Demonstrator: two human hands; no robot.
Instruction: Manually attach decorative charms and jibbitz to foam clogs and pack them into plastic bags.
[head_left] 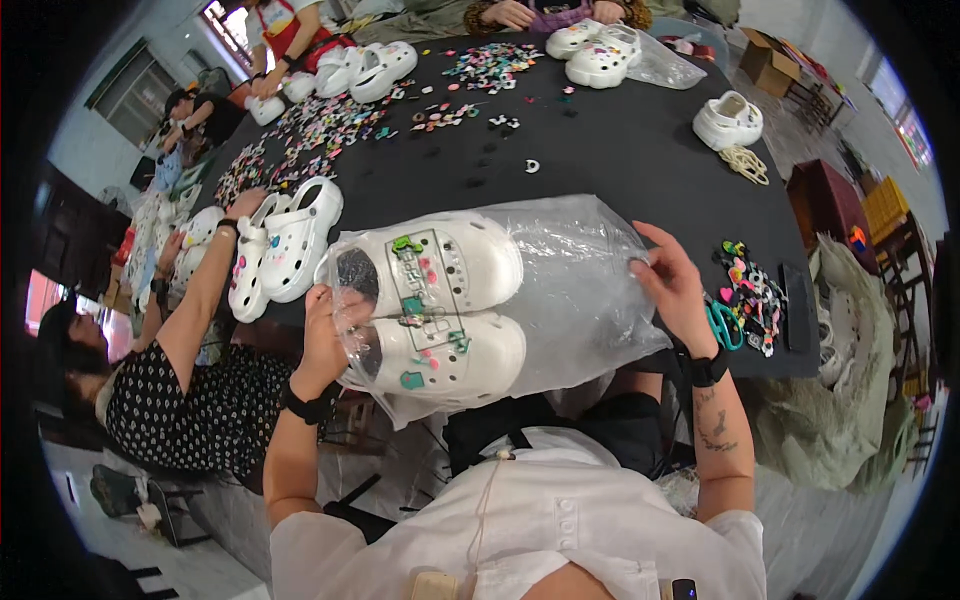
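Observation:
A clear plastic bag (585, 290) with a pair of white clogs lies across the table's near edge in front of me. The two clogs (490, 262) sit side by side in it, toes to the right, with green, pink and teal charms on top. My left hand (325, 340) is closed on the bag at the clogs' heel end, its fingers partly behind the plastic. At the other end, my right hand (668, 280) pinches the bag's edge between thumb and fingers. Slack film stretches between the toes and that hand.
Beside my right hand lie teal-handled scissors (722, 325) and a pile of charms (750, 295). Another pair of white clogs (300, 240) stands at left, near a co-worker's arm (200, 300). Loose charms (330, 130) spread across the black table (620, 150). Other people work at the far side.

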